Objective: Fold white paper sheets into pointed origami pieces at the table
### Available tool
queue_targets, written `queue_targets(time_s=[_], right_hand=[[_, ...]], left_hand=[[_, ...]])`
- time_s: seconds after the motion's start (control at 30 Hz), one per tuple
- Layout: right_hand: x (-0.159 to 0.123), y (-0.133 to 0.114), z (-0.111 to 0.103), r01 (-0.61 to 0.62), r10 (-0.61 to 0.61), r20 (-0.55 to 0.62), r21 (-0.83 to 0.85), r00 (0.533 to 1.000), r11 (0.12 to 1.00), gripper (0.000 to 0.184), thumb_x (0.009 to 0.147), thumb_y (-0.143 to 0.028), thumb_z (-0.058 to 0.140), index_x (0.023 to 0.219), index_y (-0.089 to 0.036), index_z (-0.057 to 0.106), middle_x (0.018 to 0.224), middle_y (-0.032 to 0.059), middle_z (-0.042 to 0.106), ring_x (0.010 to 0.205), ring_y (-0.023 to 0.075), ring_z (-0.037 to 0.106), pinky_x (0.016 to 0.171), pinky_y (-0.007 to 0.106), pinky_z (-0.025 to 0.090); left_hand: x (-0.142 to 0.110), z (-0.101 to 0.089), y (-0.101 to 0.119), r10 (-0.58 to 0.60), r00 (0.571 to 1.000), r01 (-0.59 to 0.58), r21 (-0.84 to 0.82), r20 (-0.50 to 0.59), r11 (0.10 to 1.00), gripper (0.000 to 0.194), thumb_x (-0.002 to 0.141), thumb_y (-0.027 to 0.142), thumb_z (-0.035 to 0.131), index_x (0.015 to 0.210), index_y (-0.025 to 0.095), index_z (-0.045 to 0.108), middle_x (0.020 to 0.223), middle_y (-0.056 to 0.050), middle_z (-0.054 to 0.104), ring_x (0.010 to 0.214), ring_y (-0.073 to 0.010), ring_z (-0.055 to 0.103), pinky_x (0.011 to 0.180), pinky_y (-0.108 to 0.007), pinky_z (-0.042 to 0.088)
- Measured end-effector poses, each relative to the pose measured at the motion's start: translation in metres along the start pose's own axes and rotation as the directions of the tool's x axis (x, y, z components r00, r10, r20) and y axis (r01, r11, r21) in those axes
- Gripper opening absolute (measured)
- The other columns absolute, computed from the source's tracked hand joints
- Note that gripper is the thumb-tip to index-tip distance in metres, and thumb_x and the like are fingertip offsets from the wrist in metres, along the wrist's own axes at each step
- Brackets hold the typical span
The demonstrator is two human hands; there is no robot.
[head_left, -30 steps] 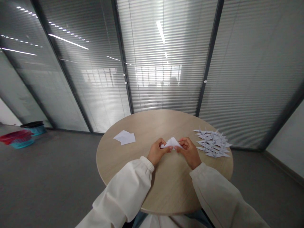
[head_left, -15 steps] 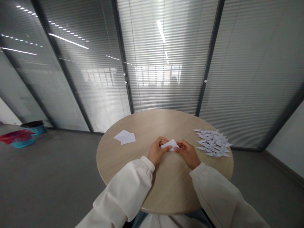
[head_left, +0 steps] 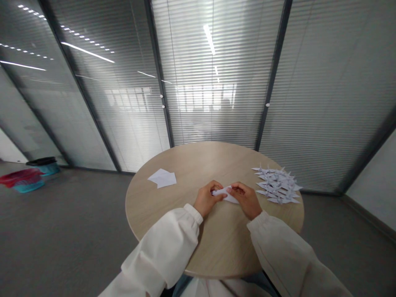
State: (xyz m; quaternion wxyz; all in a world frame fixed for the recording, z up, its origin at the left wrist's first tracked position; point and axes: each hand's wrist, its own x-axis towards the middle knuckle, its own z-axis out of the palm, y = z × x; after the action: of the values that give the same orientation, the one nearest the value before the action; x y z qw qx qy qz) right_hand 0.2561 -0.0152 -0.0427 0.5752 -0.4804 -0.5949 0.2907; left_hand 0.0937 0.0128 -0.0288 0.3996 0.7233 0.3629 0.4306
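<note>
A small folded sheet of white paper (head_left: 230,198) is held between my two hands over the middle of the round table (head_left: 216,247). My left hand (head_left: 208,198) pinches its left end between thumb and fingers. My right hand (head_left: 246,199) grips it at the upper right, with the thumb and fingertips close together on the paper. Part of the paper is hidden behind the fingers. To the left on the table lie flat white paper sheets (head_left: 162,178), overlapping. At the right is a cluster of several folded white paper cranes (head_left: 276,185), set close together in rows.
Glass partitions with blinds (head_left: 216,123) stand right behind the table's far edge. On the grey floor at far left are a blue basket with a red liner (head_left: 26,181) and another with a black liner (head_left: 46,166).
The paper in my hands has turned from an upright peaked shape to a narrower strip slanting down to the right. My right fingers have shifted over its top.
</note>
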Motion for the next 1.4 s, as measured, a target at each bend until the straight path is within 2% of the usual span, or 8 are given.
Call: queue_targets(time_s=[0.7, 1.4], right_hand=[[0.0014, 0.0039, -0.0015, 0.037, -0.037, -0.018, -0.032, 0.999, 0.999, 0.025, 0.073, -0.043, 0.064, 0.078, -0.019, 0.066, 0.074, 0.0025, 0.067, 0.069, 0.0177, 0.06, 0.059, 0.025, 0.044], [0.0004, 0.0003, -0.0021, 0.049, -0.052, -0.039, -0.064, 0.998, 0.997, 0.025, 0.075, -0.044, 0.061, 0.077, -0.019, 0.065, 0.072, 0.0018, 0.065, 0.068, 0.0179, 0.058, 0.059, 0.026, 0.042]], left_hand=[[-0.0012, -0.0001, -0.0001, -0.003, 1.0, 0.003, 0.057, -0.006, 0.998, 0.024, 0.066, 0.034, 0.071, 0.077, 0.016, 0.06, 0.066, 0.001, 0.063, 0.059, -0.0129, 0.058, 0.056, -0.021, 0.04], [-0.0018, 0.0009, 0.0068, -0.063, 0.998, 0.063, -0.072, 0.002, 0.995, 0.024, 0.063, 0.032, 0.073, 0.074, 0.015, 0.059, 0.066, 0.0, 0.064, 0.059, -0.014, 0.061, 0.055, -0.022, 0.044]])
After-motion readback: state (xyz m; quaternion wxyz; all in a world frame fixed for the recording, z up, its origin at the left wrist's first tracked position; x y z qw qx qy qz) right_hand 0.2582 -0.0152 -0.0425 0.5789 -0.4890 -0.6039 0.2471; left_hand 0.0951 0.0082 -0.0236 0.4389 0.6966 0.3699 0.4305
